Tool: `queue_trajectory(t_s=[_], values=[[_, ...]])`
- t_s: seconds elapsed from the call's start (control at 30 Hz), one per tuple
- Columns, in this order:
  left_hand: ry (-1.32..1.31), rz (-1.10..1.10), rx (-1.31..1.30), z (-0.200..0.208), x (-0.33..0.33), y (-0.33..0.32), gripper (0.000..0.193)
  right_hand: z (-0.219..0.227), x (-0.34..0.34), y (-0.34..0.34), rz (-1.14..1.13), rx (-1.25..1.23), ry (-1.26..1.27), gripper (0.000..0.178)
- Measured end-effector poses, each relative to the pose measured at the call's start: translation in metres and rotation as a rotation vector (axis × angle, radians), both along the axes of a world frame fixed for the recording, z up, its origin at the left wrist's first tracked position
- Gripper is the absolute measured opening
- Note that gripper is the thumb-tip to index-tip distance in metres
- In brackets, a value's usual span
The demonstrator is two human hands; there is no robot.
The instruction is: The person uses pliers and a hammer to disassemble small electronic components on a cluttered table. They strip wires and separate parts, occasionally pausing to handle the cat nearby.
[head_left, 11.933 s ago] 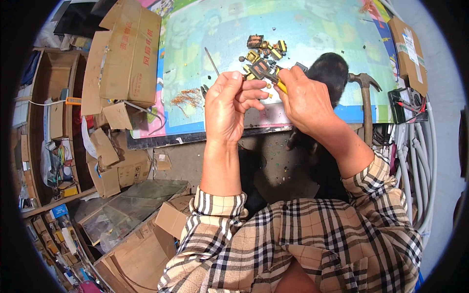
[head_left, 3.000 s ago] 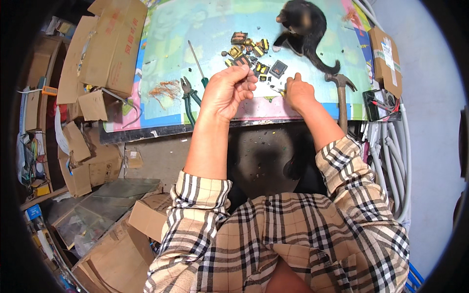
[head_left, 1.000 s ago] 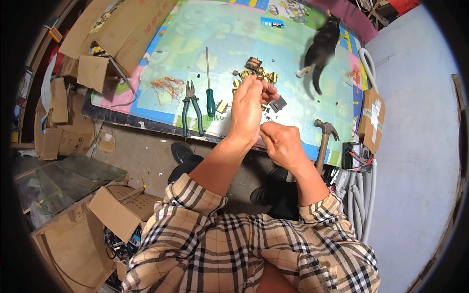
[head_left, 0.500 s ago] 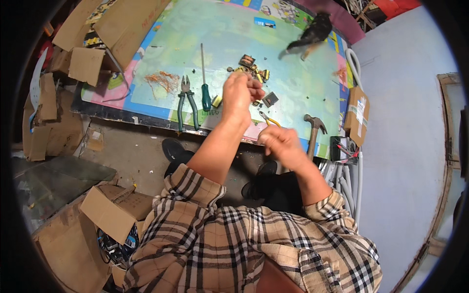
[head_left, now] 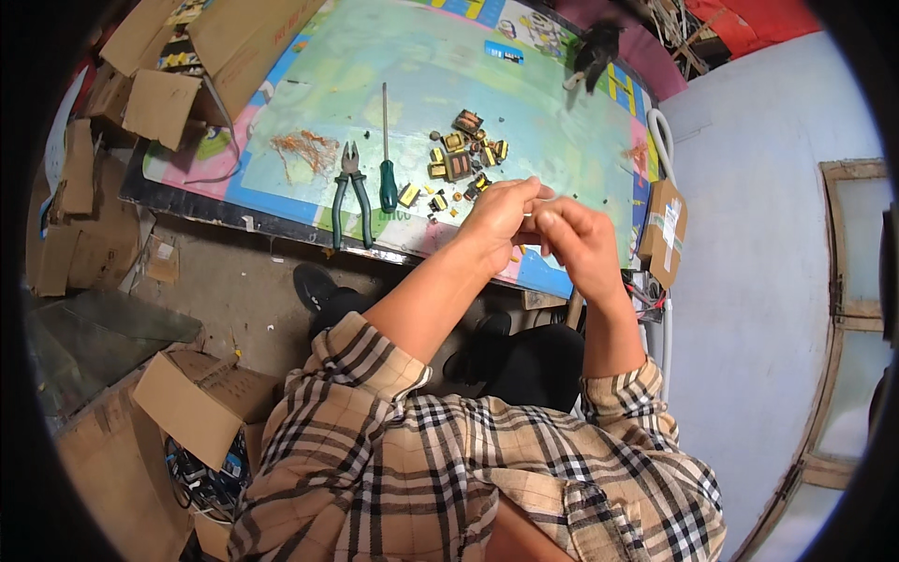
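Note:
Over the table's front edge my left hand (head_left: 503,222) and my right hand (head_left: 578,242) meet, fingertips together. Both are closed in a pinch; what they hold, if anything, is hidden among the fingers. Just beyond my left hand lies a pile of small transformers (head_left: 458,166) with yellow tape and dark cores. Left of it rest a screwdriver (head_left: 388,187) with a green handle and a pair of green-handled pliers (head_left: 350,192), jaws pointing away. My right hand and forearm cover the hammer's head; part of a wooden handle (head_left: 574,309) shows beside the wrist.
A tangle of copper wire (head_left: 304,150) lies left on the table (head_left: 309,103). A black bird (head_left: 595,56) stands at the far right corner. Cardboard boxes (head_left: 248,42) crowd the left, and an open box of cables (head_left: 201,412) sits low left. A pale wall (head_left: 740,244) bounds the right.
My left hand has drawn back from the pile toward the right, and my right hand has risen to meet it. The bird has shifted and turned. The hands now hide the yellow-handled cutters.

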State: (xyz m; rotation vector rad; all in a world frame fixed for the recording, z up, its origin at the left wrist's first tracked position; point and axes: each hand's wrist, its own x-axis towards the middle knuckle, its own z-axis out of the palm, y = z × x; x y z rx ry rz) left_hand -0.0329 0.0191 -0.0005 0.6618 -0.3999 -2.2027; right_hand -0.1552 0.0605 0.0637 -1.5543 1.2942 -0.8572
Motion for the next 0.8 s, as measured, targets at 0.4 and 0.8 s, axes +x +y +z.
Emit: queue_trajectory(t_s=[0.4,0.8], values=[[0.076,0.475,0.296,-0.009,-0.006,-0.031,0.015,-0.056,-0.144,0.124,-0.448,0.212,-0.211,0.018],[-0.144,0.312,-0.235,-0.002,-0.01,-0.022,0.033,-0.12,-0.206,0.196,-0.737,0.298,-0.03,0.017]])
